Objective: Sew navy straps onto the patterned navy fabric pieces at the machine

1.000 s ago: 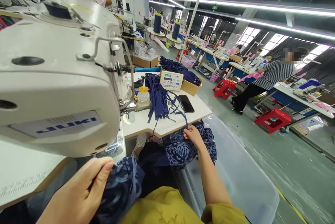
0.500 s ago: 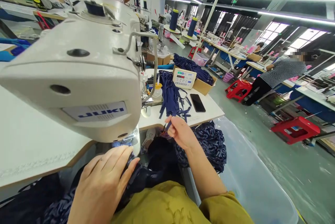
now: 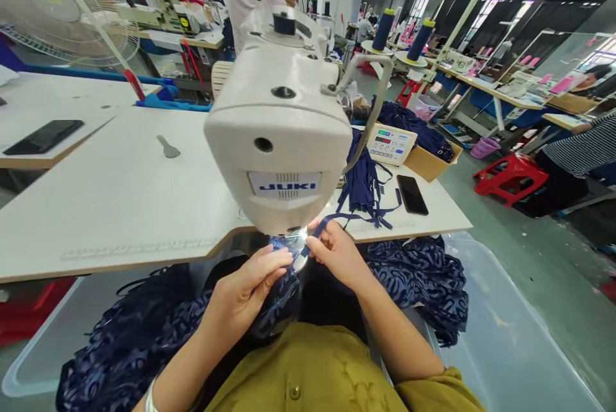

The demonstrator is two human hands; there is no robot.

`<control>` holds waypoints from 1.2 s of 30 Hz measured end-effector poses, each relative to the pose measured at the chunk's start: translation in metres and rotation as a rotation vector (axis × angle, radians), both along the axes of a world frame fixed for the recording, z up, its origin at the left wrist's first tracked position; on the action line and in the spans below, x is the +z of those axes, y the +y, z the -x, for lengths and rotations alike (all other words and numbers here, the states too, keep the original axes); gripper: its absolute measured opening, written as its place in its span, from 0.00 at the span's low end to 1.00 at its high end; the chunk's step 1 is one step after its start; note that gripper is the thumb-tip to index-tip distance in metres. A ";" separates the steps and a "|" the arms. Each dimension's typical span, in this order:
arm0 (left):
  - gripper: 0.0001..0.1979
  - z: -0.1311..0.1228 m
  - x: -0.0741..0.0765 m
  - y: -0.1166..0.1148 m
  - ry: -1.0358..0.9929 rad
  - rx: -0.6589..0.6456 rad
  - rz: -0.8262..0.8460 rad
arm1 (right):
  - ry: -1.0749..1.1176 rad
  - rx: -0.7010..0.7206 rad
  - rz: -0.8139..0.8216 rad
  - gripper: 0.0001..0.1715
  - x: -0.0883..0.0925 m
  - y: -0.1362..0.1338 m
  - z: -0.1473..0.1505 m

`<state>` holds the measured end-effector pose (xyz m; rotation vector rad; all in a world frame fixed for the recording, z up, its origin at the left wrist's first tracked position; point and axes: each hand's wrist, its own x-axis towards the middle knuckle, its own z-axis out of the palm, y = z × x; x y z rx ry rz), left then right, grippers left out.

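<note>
A white sewing machine (image 3: 283, 123) stands over the front edge of the table. Below its head, my left hand (image 3: 255, 280) is closed on dark blue patterned fabric (image 3: 283, 293) beside the shiny machine bed. My right hand (image 3: 334, 251) pinches a navy strap (image 3: 332, 216) close to the bed's right side; the strap trails back toward a bundle of navy straps (image 3: 359, 181) on the table. The needle area is hidden behind the machine head.
A phone (image 3: 412, 194) and a control panel (image 3: 391, 144) sit at right. More patterned fabric (image 3: 418, 277) hangs over a clear bin (image 3: 505, 322). At left are a metal piece (image 3: 168, 147), another phone (image 3: 44, 137) and a fan (image 3: 62, 8). A person in pink stands behind the machine.
The view has swung left. My right hand has come in beside the machine bed with the strap, near my left hand. The strap now stretches from the bundle.
</note>
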<state>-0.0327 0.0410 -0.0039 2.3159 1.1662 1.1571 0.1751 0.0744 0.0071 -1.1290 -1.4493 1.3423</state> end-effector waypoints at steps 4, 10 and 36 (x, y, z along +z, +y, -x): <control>0.12 -0.004 0.004 0.001 0.068 -0.042 -0.067 | -0.095 -0.045 -0.058 0.11 -0.002 -0.003 0.007; 0.12 -0.011 0.012 0.004 0.232 -0.071 -0.293 | 0.095 -0.054 0.068 0.12 -0.006 -0.001 0.013; 0.11 -0.025 0.026 -0.003 0.367 0.135 -0.381 | -0.069 -0.036 -0.070 0.13 0.003 0.037 0.003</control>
